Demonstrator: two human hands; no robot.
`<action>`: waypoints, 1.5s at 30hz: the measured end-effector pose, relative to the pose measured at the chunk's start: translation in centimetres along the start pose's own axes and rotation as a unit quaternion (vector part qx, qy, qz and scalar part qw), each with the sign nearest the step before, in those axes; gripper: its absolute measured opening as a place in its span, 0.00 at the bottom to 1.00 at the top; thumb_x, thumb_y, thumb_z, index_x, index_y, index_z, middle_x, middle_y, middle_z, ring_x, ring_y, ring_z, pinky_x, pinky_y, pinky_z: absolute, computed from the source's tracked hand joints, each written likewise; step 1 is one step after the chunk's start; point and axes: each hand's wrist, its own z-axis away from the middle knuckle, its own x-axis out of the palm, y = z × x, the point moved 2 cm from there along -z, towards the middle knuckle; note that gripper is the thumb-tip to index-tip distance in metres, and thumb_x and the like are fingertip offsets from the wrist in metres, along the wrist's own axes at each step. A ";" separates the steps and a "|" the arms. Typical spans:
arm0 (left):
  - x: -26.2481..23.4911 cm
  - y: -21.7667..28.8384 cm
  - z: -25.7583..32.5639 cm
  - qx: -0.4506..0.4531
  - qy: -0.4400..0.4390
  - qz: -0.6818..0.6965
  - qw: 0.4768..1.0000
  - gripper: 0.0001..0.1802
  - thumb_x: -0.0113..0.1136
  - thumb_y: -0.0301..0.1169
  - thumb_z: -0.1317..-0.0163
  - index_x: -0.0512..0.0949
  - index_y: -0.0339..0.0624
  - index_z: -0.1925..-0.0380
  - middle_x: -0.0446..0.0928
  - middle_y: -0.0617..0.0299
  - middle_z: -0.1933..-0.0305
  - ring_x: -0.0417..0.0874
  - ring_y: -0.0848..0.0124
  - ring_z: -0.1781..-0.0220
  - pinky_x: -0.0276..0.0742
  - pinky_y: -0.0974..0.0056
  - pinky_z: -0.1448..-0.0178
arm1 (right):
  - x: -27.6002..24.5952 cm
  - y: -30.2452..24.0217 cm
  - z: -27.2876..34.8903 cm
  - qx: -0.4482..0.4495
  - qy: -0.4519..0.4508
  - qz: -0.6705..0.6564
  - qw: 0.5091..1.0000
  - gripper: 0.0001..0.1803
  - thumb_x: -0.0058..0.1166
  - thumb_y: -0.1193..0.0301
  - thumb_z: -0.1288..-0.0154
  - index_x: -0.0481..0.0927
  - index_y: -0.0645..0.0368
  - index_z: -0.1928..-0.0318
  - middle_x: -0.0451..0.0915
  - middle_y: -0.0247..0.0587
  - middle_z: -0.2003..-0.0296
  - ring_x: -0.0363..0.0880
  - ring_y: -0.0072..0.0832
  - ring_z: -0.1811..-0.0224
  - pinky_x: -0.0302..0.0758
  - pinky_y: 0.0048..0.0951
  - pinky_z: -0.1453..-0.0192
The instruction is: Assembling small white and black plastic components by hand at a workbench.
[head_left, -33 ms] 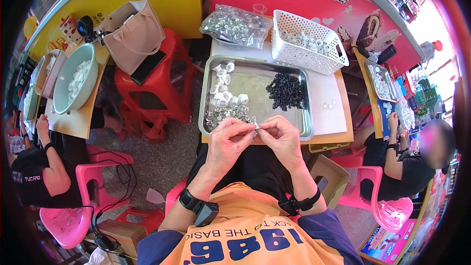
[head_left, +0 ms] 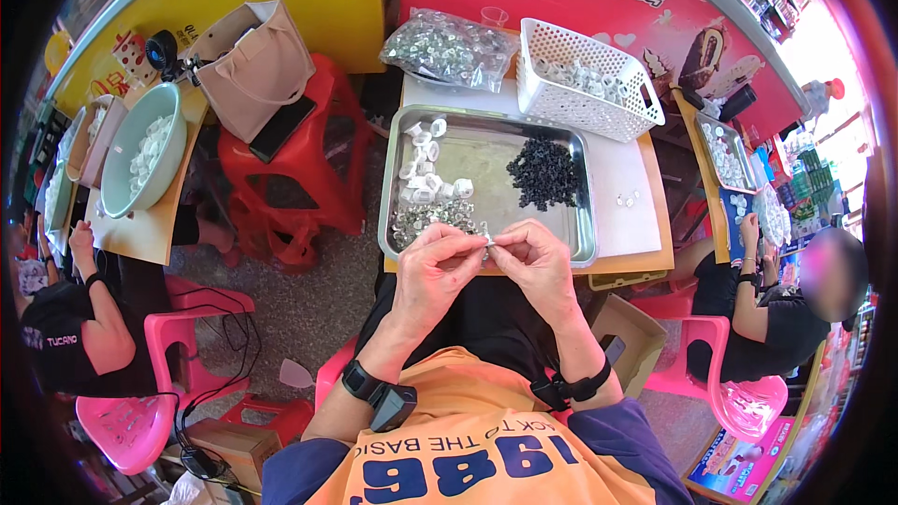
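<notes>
My left hand (head_left: 438,266) and my right hand (head_left: 535,262) meet fingertip to fingertip over the near edge of a steel tray (head_left: 486,168). Together they pinch a small silver part (head_left: 488,239), mostly hidden by the fingers. Inside the tray lie a cluster of white ring-like pieces (head_left: 426,168) at the left, a heap of small silver parts (head_left: 430,217) just beyond my left hand, and a pile of black pieces (head_left: 544,173) at the right. Both wrists wear black bands.
Behind the tray stand a white perforated basket (head_left: 585,79) and a clear bag of silver parts (head_left: 447,47). A red stool (head_left: 299,168) with a beige bag (head_left: 253,65) is at left. Other people sit at side tables left (head_left: 75,327) and right (head_left: 795,309).
</notes>
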 end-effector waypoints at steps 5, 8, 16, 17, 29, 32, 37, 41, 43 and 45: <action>0.3 0.1 0.0 0.066 0.034 -0.050 0.996 0.11 0.65 0.19 0.49 0.84 0.38 0.64 0.76 0.61 0.68 0.80 0.76 0.68 0.77 0.74 0.65 | 0.2 -0.7 0.0 -0.023 0.005 0.028 0.999 0.05 0.55 0.86 0.42 0.76 0.69 0.64 0.74 0.38 0.64 0.82 0.25 0.64 0.82 0.23 0.59; 0.3 0.0 0.0 0.097 0.041 -0.071 0.992 0.11 0.66 0.19 0.50 0.84 0.39 0.65 0.75 0.62 0.71 0.78 0.77 0.72 0.75 0.74 0.69 | 0.3 -0.9 0.0 -0.054 0.015 0.082 0.995 0.05 0.56 0.86 0.43 0.77 0.68 0.65 0.75 0.39 0.65 0.82 0.25 0.65 0.83 0.22 0.61; 0.6 -0.7 -0.2 0.096 0.044 -0.083 0.991 0.10 0.66 0.19 0.49 0.84 0.39 0.65 0.74 0.63 0.73 0.75 0.78 0.73 0.71 0.74 0.70 | 0.1 -0.5 0.0 -0.097 0.041 0.169 0.980 0.06 0.59 0.86 0.45 0.78 0.67 0.66 0.75 0.38 0.68 0.83 0.25 0.68 0.82 0.21 0.64; 0.6 -0.9 -0.3 0.073 0.039 -0.071 0.994 0.09 0.66 0.19 0.48 0.84 0.39 0.66 0.75 0.63 0.72 0.76 0.78 0.72 0.72 0.74 0.69 | -0.1 -0.4 0.0 -0.099 0.044 0.171 0.979 0.06 0.59 0.86 0.45 0.78 0.67 0.66 0.75 0.38 0.68 0.83 0.25 0.68 0.82 0.21 0.64; -1.9 -5.3 -1.9 -0.071 0.119 0.236 0.962 0.17 0.54 0.28 0.34 0.71 0.31 0.47 0.76 0.61 0.64 0.84 0.68 0.62 0.82 0.67 0.58 | -17.0 -4.8 -16.7 -0.064 0.161 0.259 0.950 0.10 0.55 0.73 0.39 0.78 0.65 0.58 0.82 0.41 0.65 0.81 0.21 0.65 0.76 0.23 0.59; -2.5 -6.7 -1.8 -0.083 0.162 0.304 0.935 0.14 0.49 0.30 0.31 0.73 0.31 0.52 0.76 0.59 0.66 0.84 0.65 0.63 0.82 0.66 0.59 | -16.2 -4.7 -18.4 -0.132 0.220 0.301 0.919 0.15 0.56 0.72 0.39 0.77 0.66 0.53 0.82 0.44 0.60 0.82 0.25 0.61 0.76 0.25 0.57; -3.4 -7.1 -2.0 -0.095 0.165 0.355 0.915 0.13 0.48 0.30 0.30 0.73 0.31 0.53 0.77 0.58 0.66 0.84 0.65 0.63 0.82 0.65 0.58 | -3.9 -1.5 -13.0 -0.093 -0.153 0.343 0.922 0.18 0.58 0.72 0.46 0.79 0.60 0.52 0.79 0.45 0.58 0.80 0.34 0.58 0.75 0.29 0.50; -3.2 -7.0 -2.5 -0.136 0.146 0.386 0.901 0.13 0.49 0.29 0.31 0.74 0.30 0.54 0.77 0.58 0.65 0.84 0.65 0.63 0.83 0.66 0.57 | -1.2 4.9 -11.6 -0.151 -0.248 0.411 0.864 0.18 0.56 0.73 0.46 0.79 0.60 0.52 0.77 0.47 0.57 0.75 0.40 0.51 0.72 0.35 0.45; -3.1 -7.0 -2.8 -0.149 0.134 0.375 0.905 0.12 0.50 0.28 0.32 0.75 0.30 0.55 0.77 0.58 0.65 0.84 0.66 0.63 0.83 0.66 0.57 | -1.4 6.0 -11.9 -0.142 -0.229 0.408 0.872 0.18 0.57 0.73 0.45 0.79 0.59 0.52 0.78 0.45 0.58 0.77 0.37 0.54 0.73 0.34 0.48; -3.2 -7.2 -2.6 -0.153 0.125 0.363 0.910 0.11 0.51 0.28 0.32 0.75 0.31 0.55 0.78 0.58 0.64 0.84 0.66 0.63 0.82 0.66 0.57 | -1.5 6.0 -11.7 -0.133 -0.213 0.404 0.879 0.17 0.58 0.72 0.44 0.79 0.59 0.52 0.79 0.43 0.59 0.79 0.34 0.56 0.74 0.32 0.50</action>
